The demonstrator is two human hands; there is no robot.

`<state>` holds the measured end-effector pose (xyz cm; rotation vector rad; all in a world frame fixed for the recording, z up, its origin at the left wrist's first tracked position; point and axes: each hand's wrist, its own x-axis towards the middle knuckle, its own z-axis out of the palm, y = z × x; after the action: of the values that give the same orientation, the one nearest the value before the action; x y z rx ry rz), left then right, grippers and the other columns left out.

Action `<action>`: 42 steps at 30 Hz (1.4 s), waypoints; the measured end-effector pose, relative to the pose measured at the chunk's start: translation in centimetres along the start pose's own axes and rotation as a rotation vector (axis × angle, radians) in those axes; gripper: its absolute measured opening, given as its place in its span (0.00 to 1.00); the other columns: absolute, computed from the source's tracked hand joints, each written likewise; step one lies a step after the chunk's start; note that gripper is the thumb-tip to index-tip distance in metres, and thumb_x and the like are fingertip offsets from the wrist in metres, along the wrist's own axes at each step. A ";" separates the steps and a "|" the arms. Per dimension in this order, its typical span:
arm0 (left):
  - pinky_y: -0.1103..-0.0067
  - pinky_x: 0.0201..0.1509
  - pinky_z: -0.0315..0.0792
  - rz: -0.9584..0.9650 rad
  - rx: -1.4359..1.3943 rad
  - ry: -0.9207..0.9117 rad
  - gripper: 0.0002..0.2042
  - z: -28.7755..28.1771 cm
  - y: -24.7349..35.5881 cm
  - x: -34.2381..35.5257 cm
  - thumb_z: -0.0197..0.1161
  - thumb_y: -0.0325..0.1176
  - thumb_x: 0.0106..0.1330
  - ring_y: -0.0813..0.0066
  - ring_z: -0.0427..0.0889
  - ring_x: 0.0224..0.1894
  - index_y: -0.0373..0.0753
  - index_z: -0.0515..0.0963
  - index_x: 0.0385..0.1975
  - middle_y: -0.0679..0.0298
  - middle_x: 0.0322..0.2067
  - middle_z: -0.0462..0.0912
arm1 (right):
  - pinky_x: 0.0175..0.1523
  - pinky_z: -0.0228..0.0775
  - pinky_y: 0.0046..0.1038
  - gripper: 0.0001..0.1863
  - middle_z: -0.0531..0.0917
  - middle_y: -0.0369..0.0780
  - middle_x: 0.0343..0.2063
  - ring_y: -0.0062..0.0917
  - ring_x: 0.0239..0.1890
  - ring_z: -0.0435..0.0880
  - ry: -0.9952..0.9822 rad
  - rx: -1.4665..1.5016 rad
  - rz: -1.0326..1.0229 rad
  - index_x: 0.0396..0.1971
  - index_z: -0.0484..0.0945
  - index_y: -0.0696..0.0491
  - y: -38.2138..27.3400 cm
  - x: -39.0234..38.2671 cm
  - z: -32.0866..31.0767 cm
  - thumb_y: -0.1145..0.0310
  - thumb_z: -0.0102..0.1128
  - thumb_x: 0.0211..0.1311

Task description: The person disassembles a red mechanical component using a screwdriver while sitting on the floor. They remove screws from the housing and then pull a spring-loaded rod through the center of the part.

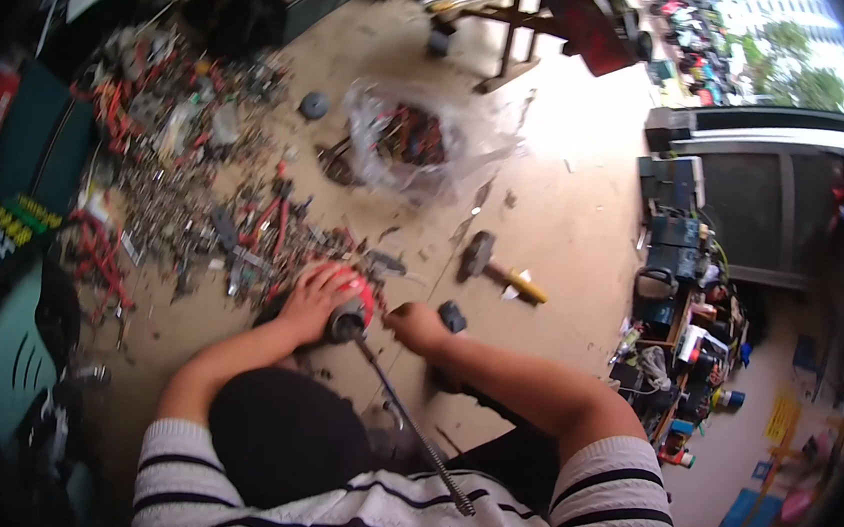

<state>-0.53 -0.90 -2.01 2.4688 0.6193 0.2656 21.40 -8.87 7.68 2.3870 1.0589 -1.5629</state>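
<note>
The left hand (310, 304) holds a rounded red and grey tool (364, 304), its fingers bent over the top of the red part and slightly spread. The tool is in front of the person, low over the tan floor (568, 206), just beyond a knee in black cloth (288, 438). From its grey end a long, thin metal rod (411, 427) slants down to the right, its ridged far end in front of the striped shirt (612, 501). The right hand (421, 330) is just beside the tool, to its right, with its fingers curled in; whether they pinch anything I cannot tell. A small black cylinder (452, 316) shows just beyond the right wrist. Farther out lies a hammer (480, 257), its dark head toward the left and the yellow end of its handle toward the right. A clear plastic bag (366, 118) stands open beyond it, with red and dark bits inside, and a grey disc (313, 105) lies near the bag's left side. A wide pile of metal parts (163, 181), mixed with red-handled pieces, spreads over the floor to the left. Crowded shelves (678, 341) stand along the right.
</note>
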 end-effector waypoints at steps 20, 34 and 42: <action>0.58 0.75 0.45 -0.026 0.007 -0.046 0.36 1.3 -0.6 -0.5 0.67 0.42 0.55 0.66 0.53 0.75 0.61 0.65 0.68 0.70 0.69 0.63 | 0.33 0.80 0.34 0.09 0.85 0.46 0.31 0.36 0.31 0.88 -0.054 -1.089 -0.450 0.38 0.74 0.56 -5.2 -4.9 -1.3 0.68 0.54 0.62; 0.56 0.74 0.51 0.094 0.057 0.121 0.30 3.1 -1.4 -1.1 0.57 0.31 0.57 0.60 0.56 0.73 0.51 0.71 0.64 0.61 0.66 0.64 | 0.41 0.80 0.42 0.17 0.85 0.48 0.39 0.43 0.35 0.87 0.023 -0.636 -0.331 0.50 0.77 0.55 -3.3 -3.2 -0.5 0.66 0.57 0.63; 0.55 0.75 0.44 0.064 0.022 -0.005 0.32 -0.2 0.0 -0.9 0.62 0.35 0.54 0.61 0.54 0.74 0.53 0.69 0.64 0.65 0.68 0.62 | 0.17 0.69 0.33 0.15 0.84 0.51 0.30 0.29 0.21 0.83 0.041 -1.160 -0.759 0.41 0.78 0.62 -2.3 -2.5 1.1 0.69 0.54 0.58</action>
<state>-1.35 -1.20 -1.89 2.5125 0.5442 0.2787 18.60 -8.91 9.90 1.2511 2.1992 -0.5679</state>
